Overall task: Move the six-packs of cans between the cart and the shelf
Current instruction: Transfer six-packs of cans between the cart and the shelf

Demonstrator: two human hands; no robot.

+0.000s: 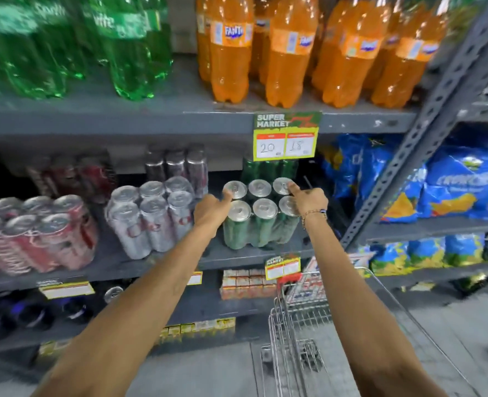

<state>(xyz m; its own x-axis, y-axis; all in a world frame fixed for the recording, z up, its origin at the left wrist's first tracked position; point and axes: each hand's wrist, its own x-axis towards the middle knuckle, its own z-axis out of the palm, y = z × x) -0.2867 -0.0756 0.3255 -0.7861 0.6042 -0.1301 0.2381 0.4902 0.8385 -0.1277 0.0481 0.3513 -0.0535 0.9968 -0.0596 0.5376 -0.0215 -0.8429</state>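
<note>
Place: a supermarket aisle.
Shelving: grey metal shelves [151, 121], stocked above and beside the hands.
Sign: "Super Market" price tag [285, 136] just above the hands.
Trolley: wire shopping cart [300, 319] below the right arm.

Orange soda bottles [288, 53] and green bottles [65, 47] stand above; blue snack bags [452, 184] lie rightward.

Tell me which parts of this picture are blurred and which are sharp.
Head view: green bottles at top left are smeared by motion; red cans are soft; the price sign and green cans between both hands are sharper; the shelf post bends from wide-angle distortion.
</note>
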